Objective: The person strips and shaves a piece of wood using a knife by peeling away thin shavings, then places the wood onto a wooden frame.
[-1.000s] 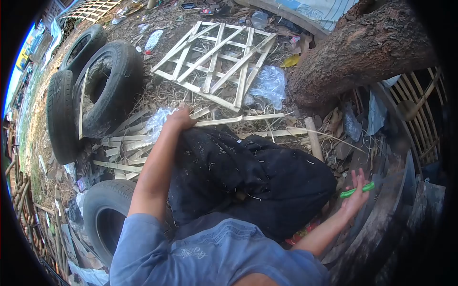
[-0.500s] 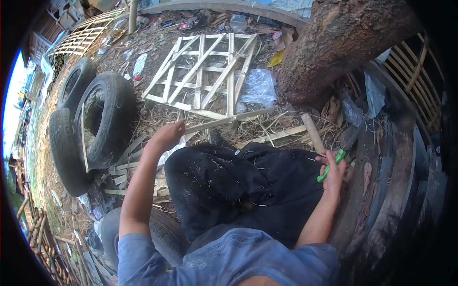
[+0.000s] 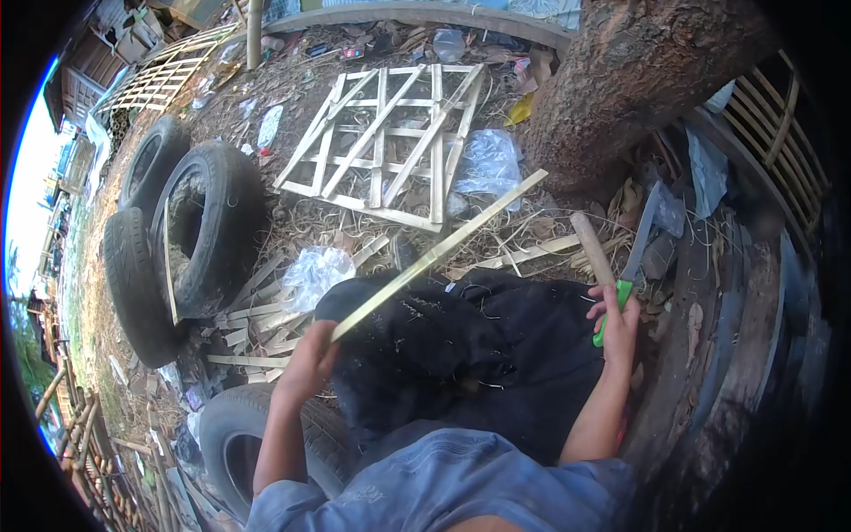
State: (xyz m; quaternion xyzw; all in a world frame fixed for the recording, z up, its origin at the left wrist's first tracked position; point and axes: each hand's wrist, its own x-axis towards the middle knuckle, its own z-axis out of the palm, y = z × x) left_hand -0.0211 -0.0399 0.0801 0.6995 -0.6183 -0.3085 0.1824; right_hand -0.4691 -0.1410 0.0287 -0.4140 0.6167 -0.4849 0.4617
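Observation:
One end of a long, pale bamboo strip point(image 3: 439, 251) is gripped in my left hand point(image 3: 308, 361), over my left knee. The strip slants up to the right, its far tip near the tree. My right hand point(image 3: 618, 319) is wrapped round the green handle of a knife point(image 3: 640, 239), its blade pointing up and away from me. Just beyond those fingers, a round wooden stick point(image 3: 591, 248) leans by my right knee. On the ground in front lies a lattice of bamboo strips point(image 3: 381, 146), crossed and woven into a panel.
Several old tyres point(image 3: 213, 226) stand at the left, with another tyre point(image 3: 238, 452) beside my left hip. A thick tree trunk point(image 3: 612, 97) rises front right. Clear plastic bags point(image 3: 319, 275) and bamboo offcuts litter the ground. Wooden planks point(image 3: 700, 355) run along my right.
My left hand has drawn the bamboo strip back toward me, and the strip now tilts more steeply. In my right hand the knife has turned, so its blade shows clearly.

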